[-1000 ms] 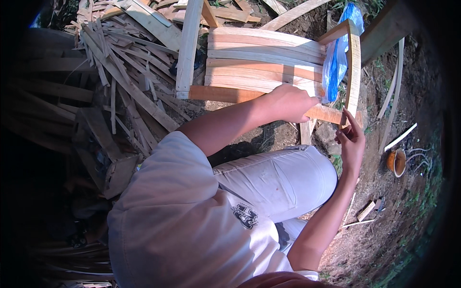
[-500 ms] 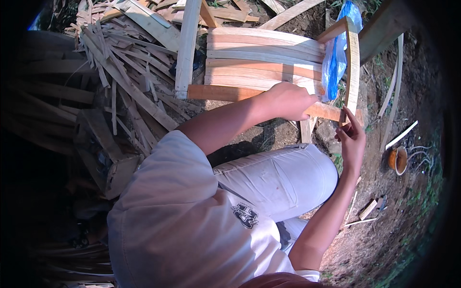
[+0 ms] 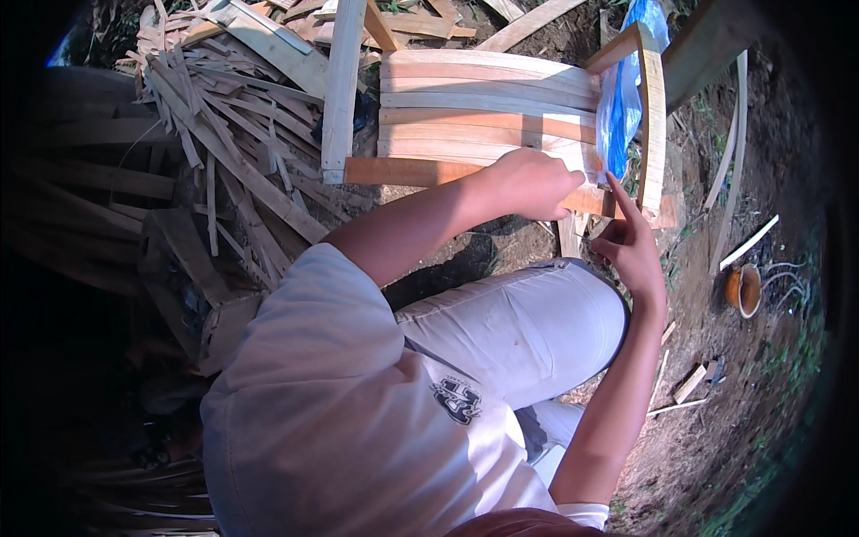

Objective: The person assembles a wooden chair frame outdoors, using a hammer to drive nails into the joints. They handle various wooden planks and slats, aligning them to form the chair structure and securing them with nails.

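The slatted wooden panel (image 3: 483,98), a row of pale, slightly curved slats, lies beyond the person's hands. Along its near side runs the brown near rail (image 3: 403,172), on which the work sits.

The left hand (image 3: 537,183) lies across this rail, close to the panel's near right corner, with its knuckles bent and its fingers curled. The rail shows on both sides of the hand, but the undersides of the fingers are hidden, so one cannot tell how firmly they clasp it.

The right hand (image 3: 631,246) is at the rail's right end, just past the same corner of the panel. Its index finger stretches up across the rail, with the thumb well apart from the fingertip, so the grip is spread; whether the fingertip touches the wood cannot be told.

Right of the panel stands a curved wooden upright (image 3: 653,134), with a blue and clear plastic bag (image 3: 619,116) between the two. A straight wooden post (image 3: 344,89) borders the panel's left side, and beyond that spreads a heap of wood offcuts (image 3: 233,152).
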Tool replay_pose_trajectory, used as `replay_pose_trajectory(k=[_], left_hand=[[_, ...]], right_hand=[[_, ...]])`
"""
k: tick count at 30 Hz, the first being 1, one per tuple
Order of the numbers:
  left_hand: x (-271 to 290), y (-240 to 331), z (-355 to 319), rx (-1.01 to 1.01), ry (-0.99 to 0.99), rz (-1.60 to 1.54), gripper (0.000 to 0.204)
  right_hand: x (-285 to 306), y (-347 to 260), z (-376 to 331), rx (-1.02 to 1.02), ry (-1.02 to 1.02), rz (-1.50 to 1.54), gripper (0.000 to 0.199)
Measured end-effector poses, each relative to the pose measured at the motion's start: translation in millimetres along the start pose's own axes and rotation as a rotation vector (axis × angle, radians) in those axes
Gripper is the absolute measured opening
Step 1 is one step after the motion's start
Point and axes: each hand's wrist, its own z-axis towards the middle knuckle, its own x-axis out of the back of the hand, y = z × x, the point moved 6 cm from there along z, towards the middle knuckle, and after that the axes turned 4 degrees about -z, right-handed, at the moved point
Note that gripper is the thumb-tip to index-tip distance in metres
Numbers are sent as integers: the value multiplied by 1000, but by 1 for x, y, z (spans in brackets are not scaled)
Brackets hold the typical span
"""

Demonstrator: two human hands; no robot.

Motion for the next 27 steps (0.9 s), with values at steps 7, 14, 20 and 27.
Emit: replay_pose_trajectory(k=[7,14,20,27], left_hand=[[10,0,-10,26,33,43,46],[104,-17,-111,-68,637,52,35],[119,-229,-326,635,1071,-360,69],[-37,-178,-275,507,529,-643,89]], right_hand=[[-7,4,13,31,-26,27,84],[-4,6,16,63,38,156,68],[-5,-4,22,43,47,507,52],[-4,-35,29,275,198,413,45]])
